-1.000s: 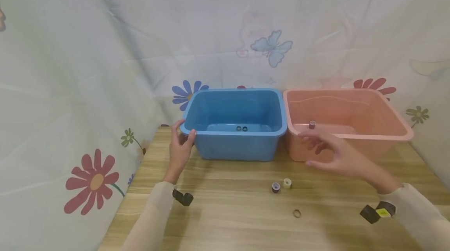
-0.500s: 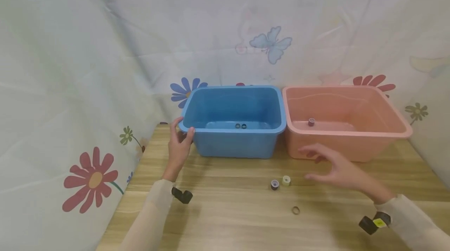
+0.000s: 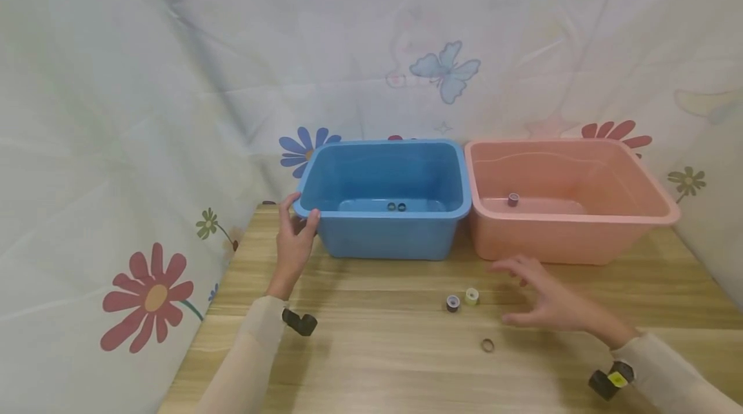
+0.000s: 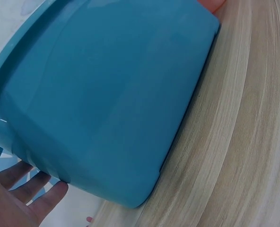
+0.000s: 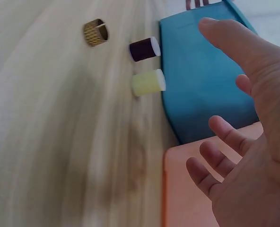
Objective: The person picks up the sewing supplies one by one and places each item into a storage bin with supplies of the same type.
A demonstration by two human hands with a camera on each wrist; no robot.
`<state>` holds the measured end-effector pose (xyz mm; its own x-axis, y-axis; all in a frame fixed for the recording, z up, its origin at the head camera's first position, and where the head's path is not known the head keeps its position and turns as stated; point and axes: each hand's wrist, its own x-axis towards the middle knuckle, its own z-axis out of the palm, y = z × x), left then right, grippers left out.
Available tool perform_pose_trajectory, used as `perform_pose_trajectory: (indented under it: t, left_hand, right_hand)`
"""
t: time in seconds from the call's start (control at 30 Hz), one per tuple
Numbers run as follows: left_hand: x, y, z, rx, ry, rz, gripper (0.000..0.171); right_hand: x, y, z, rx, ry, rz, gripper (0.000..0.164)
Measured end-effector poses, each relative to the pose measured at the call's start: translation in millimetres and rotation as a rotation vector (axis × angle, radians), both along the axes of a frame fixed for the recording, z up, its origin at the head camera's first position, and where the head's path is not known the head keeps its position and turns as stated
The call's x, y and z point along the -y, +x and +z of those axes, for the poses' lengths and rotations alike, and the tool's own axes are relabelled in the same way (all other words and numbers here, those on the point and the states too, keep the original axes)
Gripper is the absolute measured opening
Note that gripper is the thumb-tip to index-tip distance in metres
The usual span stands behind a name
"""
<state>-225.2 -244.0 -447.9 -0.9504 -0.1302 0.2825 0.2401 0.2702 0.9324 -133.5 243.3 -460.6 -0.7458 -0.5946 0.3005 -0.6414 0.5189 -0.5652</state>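
- Left hand (image 3: 294, 251): grip holds the blue tub (image 3: 386, 238) at its near-left rim; two rings (image 3: 402, 207) lie inside.
- Dark spool (image 3: 453, 304), pale-yellow spool (image 3: 472, 298) upright on the surface (image 3: 371, 356), near a gold ring (image 5: 93, 34).
- Right hand (image 3: 550, 301): grip wide, above the surface.
- Pink tub (image 3: 574, 243): one small spool (image 3: 513, 200) inside.

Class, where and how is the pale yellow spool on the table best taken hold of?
Pinch the pale yellow spool by its round side wall, probably from above and right: it stands upright, with the dark spool close on its left and the open right grip to its right.
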Motion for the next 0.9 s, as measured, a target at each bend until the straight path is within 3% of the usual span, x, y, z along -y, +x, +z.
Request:
perform_pose_trajectory:
  t: [0.63, 0.9]
  left_hand:
    - [-1, -3.5, -6.8, -0.025, -0.022, 0.031, 0.058]
    - [-1, -3.2, -6.4, -0.027, -0.013, 0.022, 0.060]
  right_hand:
    - [7, 11.7, -38.2, 0.102, 0.071, 0.004, 0.076]
    - [11, 15.0, -49.5, 0.107, 0.099, 0.006, 0.057]
